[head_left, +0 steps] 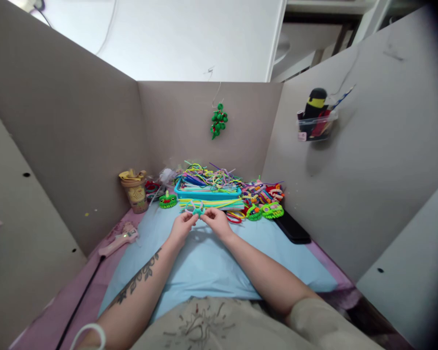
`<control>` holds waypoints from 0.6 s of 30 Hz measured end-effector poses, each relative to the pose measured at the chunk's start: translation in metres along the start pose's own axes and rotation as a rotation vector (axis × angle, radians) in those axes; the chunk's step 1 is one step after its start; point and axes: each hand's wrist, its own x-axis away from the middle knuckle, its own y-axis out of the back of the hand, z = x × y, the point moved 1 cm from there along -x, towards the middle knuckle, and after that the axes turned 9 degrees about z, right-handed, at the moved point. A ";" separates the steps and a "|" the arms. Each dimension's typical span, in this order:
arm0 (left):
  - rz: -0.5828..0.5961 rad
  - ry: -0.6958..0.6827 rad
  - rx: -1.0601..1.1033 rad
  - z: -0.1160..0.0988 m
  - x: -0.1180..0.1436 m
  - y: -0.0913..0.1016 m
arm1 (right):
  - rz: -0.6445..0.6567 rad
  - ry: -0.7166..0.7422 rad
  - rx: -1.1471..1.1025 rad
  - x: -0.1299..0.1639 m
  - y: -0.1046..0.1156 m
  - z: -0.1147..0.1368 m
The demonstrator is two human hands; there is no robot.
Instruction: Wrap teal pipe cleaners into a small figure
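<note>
Between my two hands is a small mint-green pipe-cleaner piece (197, 211), with a thin loop rising from it. My left hand (183, 227) pinches its left side, and my right hand (218, 223) pinches its right side. The fingertips hide part of the piece. Just behind it lies a row of straight yellow, green and white pipe cleaners (219, 204). A blue basket (209, 195) heaped with many-coloured pipe cleaners stands beyond them. To the right of my right hand sit red-handled scissors (234, 218) and green fuzzy figures (272, 210).
A pink glue gun (118, 243) rests on the left with its black cord trailing forward. Behind it stands a brown cup (134, 192), near a green frog-like figure (167, 200). A black case (292, 227) lies at right. Grey panels (204, 97) surround the blue-covered table (211, 272).
</note>
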 end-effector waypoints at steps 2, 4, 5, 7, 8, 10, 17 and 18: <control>0.010 0.014 0.002 0.000 0.000 0.000 | -0.019 0.002 0.029 0.001 0.000 0.001; 0.028 0.020 0.005 0.002 0.000 0.000 | -0.038 0.018 0.070 0.001 0.001 0.003; 0.041 0.021 0.009 0.002 -0.001 0.000 | -0.050 0.033 0.094 0.001 0.001 0.004; 0.066 0.021 0.023 0.004 -0.001 0.000 | -0.090 0.074 0.148 0.002 0.001 0.005; 0.077 0.022 0.032 0.004 -0.001 0.000 | -0.114 0.097 0.176 0.002 0.002 0.006; 0.096 0.024 0.053 0.004 -0.001 0.001 | -0.155 0.143 0.226 0.003 0.002 0.008; 0.141 0.055 0.097 0.005 -0.001 0.000 | -0.190 0.243 0.341 0.007 0.003 0.011; 0.140 0.057 0.098 0.005 -0.001 0.000 | -0.188 0.256 0.352 0.007 0.003 0.011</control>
